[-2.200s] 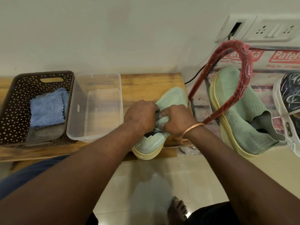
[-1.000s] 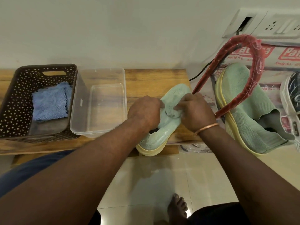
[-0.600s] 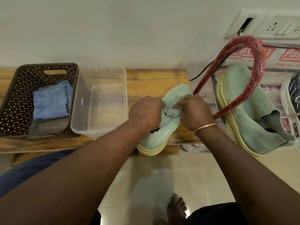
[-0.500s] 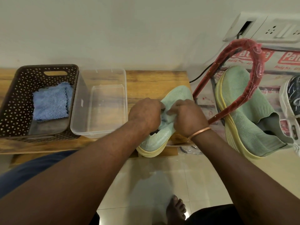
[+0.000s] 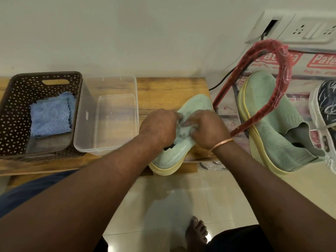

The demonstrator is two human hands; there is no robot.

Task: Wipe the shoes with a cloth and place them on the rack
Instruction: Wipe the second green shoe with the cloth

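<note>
A mint-green knit shoe (image 5: 174,155) with a yellow sole lies on the right end of the low wooden bench (image 5: 169,91), its heel over the front edge. My left hand (image 5: 160,128) grips the shoe at its collar. My right hand (image 5: 207,130) holds a small pale cloth (image 5: 183,130) bunched against the shoe's upper. The matching green shoe (image 5: 269,131) sits on the red-framed rack (image 5: 267,108) to the right.
A brown perforated basket (image 5: 16,99) with a folded blue towel (image 5: 51,115) stands at the bench's left, a clear plastic tub (image 5: 109,113) beside it. A dark patterned shoe (image 5: 327,106) is at the far right. Wall sockets (image 5: 309,28) and a black cable are behind the rack. My bare foot (image 5: 197,231) rests on the tiled floor.
My right hand with the cloth has slid back and forth along the shoe's upper, now drawn back toward the collar. The left hand has kept its hold.
</note>
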